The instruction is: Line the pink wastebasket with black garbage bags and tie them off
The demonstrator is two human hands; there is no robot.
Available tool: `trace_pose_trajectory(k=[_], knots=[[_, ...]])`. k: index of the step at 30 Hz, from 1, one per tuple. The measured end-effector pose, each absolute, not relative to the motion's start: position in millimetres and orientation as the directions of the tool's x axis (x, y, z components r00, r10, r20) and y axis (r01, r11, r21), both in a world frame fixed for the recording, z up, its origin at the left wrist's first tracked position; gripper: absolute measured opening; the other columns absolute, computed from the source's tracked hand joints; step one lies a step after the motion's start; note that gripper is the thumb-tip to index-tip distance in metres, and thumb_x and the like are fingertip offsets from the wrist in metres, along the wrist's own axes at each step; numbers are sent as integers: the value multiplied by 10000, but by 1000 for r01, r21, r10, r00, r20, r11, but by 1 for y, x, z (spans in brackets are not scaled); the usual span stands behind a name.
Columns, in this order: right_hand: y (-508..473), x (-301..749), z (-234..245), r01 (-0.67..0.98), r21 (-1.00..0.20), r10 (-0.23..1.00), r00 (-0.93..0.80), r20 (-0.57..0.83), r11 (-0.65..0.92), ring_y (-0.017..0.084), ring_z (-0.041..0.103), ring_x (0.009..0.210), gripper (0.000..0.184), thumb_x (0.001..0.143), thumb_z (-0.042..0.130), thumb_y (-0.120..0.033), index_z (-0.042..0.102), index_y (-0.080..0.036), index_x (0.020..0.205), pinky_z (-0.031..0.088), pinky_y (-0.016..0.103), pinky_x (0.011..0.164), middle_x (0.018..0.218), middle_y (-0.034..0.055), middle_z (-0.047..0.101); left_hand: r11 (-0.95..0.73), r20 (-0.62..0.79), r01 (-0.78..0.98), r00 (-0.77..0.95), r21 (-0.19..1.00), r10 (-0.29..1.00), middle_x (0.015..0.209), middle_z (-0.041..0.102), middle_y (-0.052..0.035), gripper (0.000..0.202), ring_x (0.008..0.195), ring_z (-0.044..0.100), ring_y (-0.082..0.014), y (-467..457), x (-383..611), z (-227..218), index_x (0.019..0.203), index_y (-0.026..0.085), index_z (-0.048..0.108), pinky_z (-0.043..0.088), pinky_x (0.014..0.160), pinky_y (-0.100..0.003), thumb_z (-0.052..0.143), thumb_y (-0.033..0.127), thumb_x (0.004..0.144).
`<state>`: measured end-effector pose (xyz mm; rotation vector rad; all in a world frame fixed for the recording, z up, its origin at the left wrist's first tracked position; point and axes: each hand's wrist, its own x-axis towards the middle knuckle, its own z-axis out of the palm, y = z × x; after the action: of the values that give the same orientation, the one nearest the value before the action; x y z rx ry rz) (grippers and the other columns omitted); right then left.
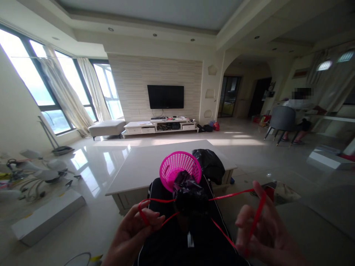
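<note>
A black plastic drawstring bag (191,195) hangs bunched at its mouth between my hands, over my lap. Its red drawstring (231,194) comes out on both sides and is stretched tight. Hooked through the loop at one side is my left hand (135,231), fingers curled and closed on the string. On the other side, my right hand (260,229) holds the opposite loop, with a raised finger inside it and the other fingers bent. Just beyond the bag, a pink plastic basket (180,166) with a slotted wall tilts toward me by my knees.
A white low table (141,162) stands ahead, with another black plastic bag (210,164) at its right end. A long white box (50,218) lies on the floor at left. A person (299,105) sits on a grey chair (283,117) at far right.
</note>
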<state>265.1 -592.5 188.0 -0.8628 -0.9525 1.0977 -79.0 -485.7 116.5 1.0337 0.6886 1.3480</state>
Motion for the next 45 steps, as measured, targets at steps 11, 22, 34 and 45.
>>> trace_pose_trajectory(k=[11,22,34,45], knots=[[-584,271,193,-262,-923,947,230,226,283,159,674,682,1089,808,864,-367,175,-553,1630,597,317,605,1022,16,706,-169,205,-339,74,926,976,1029,795,-96,517,851,794,-318,-514,-51,152,1261,302,741,679,756,-419,906,311,771],[-578,275,188,-356,-906,957,255,142,229,68,532,451,706,887,772,-409,477,-468,1525,620,312,572,947,-2,735,-87,205,-604,130,792,970,1166,760,-73,567,764,749,-291,-514,-91,138,1134,406,788,681,650,-496,973,394,598],[-588,306,187,46,-852,852,29,522,521,158,722,594,234,1015,593,-347,813,-283,965,665,352,662,1184,116,786,-193,289,-427,172,884,942,1415,674,-68,134,1140,712,-374,-511,-72,150,822,252,798,689,738,-471,796,372,880],[-592,298,181,-86,-836,815,-192,547,542,184,706,735,284,1049,506,-349,784,-307,1091,583,260,564,973,100,707,-506,519,-160,452,848,726,1329,730,-100,191,1068,744,-314,-521,-74,164,943,292,841,661,797,-390,666,361,976]])
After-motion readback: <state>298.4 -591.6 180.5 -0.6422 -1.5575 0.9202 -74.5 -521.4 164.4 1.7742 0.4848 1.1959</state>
